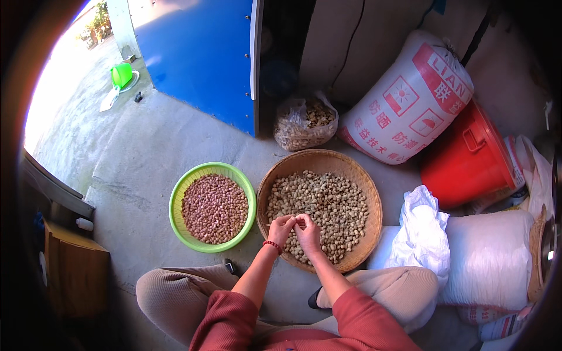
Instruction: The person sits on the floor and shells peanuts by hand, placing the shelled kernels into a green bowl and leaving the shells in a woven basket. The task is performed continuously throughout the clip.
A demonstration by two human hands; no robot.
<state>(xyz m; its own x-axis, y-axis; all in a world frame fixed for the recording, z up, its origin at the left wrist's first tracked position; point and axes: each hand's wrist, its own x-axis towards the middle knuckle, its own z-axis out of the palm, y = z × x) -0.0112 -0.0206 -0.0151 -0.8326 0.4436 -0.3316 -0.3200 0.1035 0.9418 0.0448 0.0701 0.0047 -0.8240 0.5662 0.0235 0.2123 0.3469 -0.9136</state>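
My left hand (281, 229), with a red bead bracelet at the wrist, meets my right hand (307, 231) at the fingertips over the near left part of a round woven basket (374, 206). Unshelled peanuts (333, 197) with bits of stem lie spread in this basket. The fingers of both hands are pinched together, and whatever is between them is too small or hidden to make out. Just left of the basket stands a green plastic colander (174, 219), holding many shelled pinkish peanut kernels (215, 208).
Behind the basket sits a clear plastic bag of shells (296, 131). A stuffed woven sack (395, 109) leans by a red plastic bucket (465, 162). White sacks (487, 259) lie at right, a wooden box (77, 267) at left. A blue panel (202, 52) and green container (121, 75) are farther off.
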